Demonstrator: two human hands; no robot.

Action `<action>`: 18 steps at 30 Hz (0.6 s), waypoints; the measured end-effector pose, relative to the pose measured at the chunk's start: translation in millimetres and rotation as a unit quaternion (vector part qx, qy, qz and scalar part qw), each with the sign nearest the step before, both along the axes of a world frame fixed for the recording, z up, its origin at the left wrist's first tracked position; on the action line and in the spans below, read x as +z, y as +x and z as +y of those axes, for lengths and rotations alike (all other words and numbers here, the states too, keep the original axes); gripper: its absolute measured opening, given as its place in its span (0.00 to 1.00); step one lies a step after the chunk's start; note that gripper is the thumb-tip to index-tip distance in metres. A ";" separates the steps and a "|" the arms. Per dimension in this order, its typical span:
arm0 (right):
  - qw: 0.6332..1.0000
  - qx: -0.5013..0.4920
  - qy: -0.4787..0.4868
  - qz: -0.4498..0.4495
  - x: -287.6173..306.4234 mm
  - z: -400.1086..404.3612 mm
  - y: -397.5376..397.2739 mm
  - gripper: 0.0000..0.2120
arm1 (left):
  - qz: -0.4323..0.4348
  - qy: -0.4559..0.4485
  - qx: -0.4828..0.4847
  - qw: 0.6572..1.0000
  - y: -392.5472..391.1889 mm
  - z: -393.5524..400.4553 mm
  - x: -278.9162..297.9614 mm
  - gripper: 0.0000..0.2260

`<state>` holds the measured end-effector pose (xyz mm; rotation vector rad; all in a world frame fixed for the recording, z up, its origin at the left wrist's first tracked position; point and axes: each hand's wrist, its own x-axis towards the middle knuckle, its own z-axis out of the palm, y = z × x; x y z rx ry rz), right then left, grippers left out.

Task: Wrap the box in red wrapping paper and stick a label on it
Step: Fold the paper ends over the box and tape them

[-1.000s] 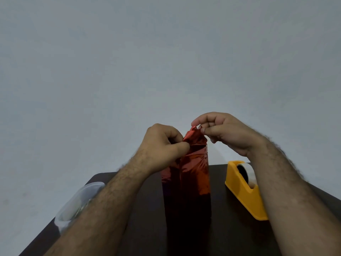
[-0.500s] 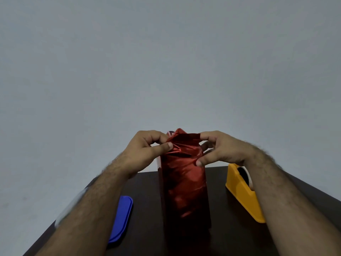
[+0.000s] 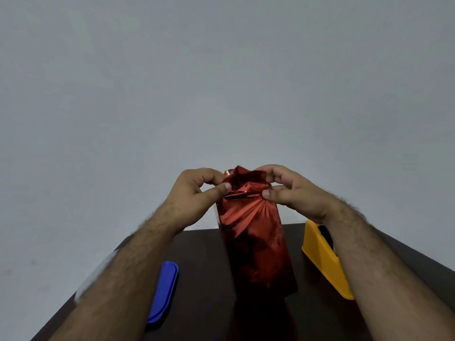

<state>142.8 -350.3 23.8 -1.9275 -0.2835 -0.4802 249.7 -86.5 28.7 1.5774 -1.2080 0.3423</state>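
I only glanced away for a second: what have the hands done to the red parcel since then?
Both hands dropped from a pinched peak of paper to the parcel's top corners. The left hand and right hand now pinch the crumpled red paper flatter there. A blue lid came into view. The parcel stays upright on the dark table, and the yellow tape holder has not moved.
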 end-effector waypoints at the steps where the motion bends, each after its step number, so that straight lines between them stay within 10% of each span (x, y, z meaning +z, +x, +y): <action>1: 1.000 0.006 0.013 0.001 -0.2 2.7 0.4 0.21 | -0.005 0.004 0.001 1.000 -0.8 0.3 0.6 0.05; 18: 0.997 -0.002 -0.064 0.035 0.7 8.9 -4.5 0.43 | 0.075 0.030 0.010 0.997 -9.1 -9.1 -3.0 0.05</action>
